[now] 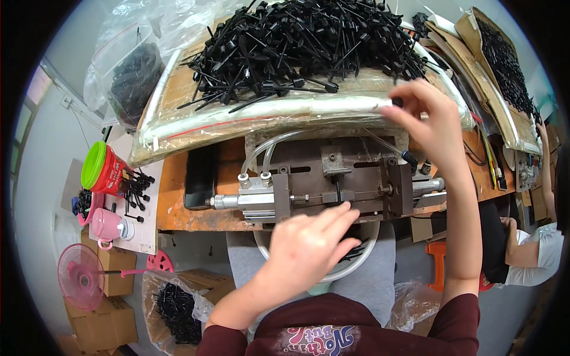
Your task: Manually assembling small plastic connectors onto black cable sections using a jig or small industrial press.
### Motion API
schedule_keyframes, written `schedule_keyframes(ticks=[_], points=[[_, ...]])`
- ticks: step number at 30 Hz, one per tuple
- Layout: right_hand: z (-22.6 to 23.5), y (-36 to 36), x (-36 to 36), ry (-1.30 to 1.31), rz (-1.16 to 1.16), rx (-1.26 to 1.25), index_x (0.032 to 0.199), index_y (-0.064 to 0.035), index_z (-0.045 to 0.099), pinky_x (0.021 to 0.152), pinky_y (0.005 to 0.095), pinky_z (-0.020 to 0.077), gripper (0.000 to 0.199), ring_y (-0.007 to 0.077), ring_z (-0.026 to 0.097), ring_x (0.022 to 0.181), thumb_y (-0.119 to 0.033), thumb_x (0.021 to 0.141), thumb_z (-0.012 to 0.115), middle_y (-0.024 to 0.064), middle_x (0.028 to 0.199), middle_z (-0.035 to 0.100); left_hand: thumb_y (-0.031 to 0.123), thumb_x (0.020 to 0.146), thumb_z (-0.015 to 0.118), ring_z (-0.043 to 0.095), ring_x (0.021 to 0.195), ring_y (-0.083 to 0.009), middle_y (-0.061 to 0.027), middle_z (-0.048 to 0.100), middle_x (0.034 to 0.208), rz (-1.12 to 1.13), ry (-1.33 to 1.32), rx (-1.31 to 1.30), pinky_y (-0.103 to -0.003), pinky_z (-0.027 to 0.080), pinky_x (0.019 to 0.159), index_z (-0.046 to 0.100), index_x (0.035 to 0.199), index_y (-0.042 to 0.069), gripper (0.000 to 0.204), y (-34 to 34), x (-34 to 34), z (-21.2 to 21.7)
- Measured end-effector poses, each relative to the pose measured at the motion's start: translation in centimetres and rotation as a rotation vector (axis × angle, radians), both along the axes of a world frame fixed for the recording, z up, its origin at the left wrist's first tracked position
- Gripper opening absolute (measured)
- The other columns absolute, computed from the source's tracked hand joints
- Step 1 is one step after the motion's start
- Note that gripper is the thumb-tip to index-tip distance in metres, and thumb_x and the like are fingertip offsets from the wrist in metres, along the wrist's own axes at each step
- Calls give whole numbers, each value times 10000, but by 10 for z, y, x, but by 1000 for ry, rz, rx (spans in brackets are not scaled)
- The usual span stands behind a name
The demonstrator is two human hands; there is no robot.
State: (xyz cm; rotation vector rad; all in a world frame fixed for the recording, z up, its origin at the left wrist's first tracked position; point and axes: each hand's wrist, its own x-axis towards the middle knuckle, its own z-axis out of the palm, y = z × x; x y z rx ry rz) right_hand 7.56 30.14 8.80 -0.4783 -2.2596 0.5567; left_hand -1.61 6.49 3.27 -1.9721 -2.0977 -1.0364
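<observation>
My left hand [306,244] is stretched out over the front of a metal clamping jig [362,166], its fingertips next to the small block in the middle. A thin black rod [339,188] stands in that block, under a metal holder. My left fingers are extended and I see nothing gripped in them. Above the jig's right side, my right hand [430,118] is raised at the tray's front edge. Its thumb and fingers close round a small black plastic part [397,102], mostly hidden by the fingers.
A heap of black plastic stems [297,44] lies on a cardboard tray [178,127] behind the jig. A white basin [356,261] rests on my lap below. Left stand a red bucket [110,172], a pink mug [107,226] and a fan [80,276]. Another person [522,243] sits at right.
</observation>
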Motion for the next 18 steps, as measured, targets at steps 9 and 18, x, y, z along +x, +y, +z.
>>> schedule_keyframes(ticks=[9,18], points=[[-57,-111,53,-10,231,115,907,16,620,771,381,548,283,342,658,956,3,677,784,192,1149,633,27,757,684,613,912,-284,-66,663,931,197,591,285,-389,501,813,700,976,82,226,87,-122,63],[-97,-137,39,-139,99,269,845,-18,642,550,267,474,249,178,609,571,-64,655,797,154,1149,688,109,720,646,616,864,-302,-117,633,809,74,642,70,-392,492,771,695,690,48,84,123,-132,68]])
